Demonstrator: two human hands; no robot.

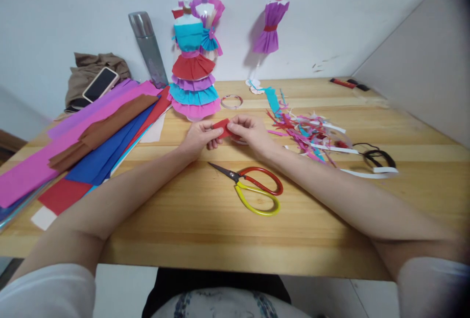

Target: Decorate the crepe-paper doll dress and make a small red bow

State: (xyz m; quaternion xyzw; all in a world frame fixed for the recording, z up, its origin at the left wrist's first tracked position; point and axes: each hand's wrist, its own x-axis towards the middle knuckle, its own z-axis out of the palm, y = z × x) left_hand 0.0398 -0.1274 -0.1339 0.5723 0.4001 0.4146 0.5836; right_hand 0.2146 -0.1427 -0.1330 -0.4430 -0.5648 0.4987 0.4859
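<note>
A small red piece of crepe paper [223, 127] is pinched between both hands above the wooden table [205, 230]. My left hand [200, 137] grips its left end with curled fingers. My right hand [248, 131] holds its right end between thumb and fingers. Just behind the hands stands a mannequin in a layered blue, red, purple and pink paper dress [193, 70]. Red and yellow handled scissors [253, 188] lie shut on the table in front of the hands, between my forearms.
Sheets of pink, brown, blue and red crepe paper [91, 136] are spread at the left. Paper scraps [308, 134] and a black cord [378, 156] lie at the right. A steel flask [149, 48], a phone [100, 84] and a purple-dressed mannequin [270, 26] stand at the back.
</note>
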